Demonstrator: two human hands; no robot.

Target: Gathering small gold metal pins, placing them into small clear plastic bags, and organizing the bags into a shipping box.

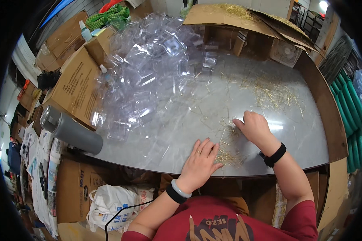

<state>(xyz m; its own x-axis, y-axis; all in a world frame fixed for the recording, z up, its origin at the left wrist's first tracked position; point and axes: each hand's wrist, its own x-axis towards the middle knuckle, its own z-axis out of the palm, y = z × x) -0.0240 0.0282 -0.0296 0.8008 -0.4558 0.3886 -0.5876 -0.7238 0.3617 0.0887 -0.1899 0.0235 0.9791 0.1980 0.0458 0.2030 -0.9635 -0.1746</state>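
Observation:
My left hand [202, 161] lies flat on the grey tabletop near its front edge, fingers stretched and slightly apart. By its thumb is a small heap of thin gold wire pieces [230, 158]. Farther up, my right hand [254, 127] is closed, its fingers curled in and its thumb pointing left toward a strip of scattered gold wires [228, 131]. Whatever may be between those fingertips is too small to make out. A looser spread of gold wires [271, 90] lies beyond my right hand. Clear plastic boxes [142, 76] are piled high at the left and back.
A grey bottle [74, 130] lies tilted at the table's left edge, beside a cardboard box [74, 88]. Cardboard [326, 100] walls the right side. At the back stand a cardboard shelf [225, 20] with more gold wires on top and a white fan [285, 53].

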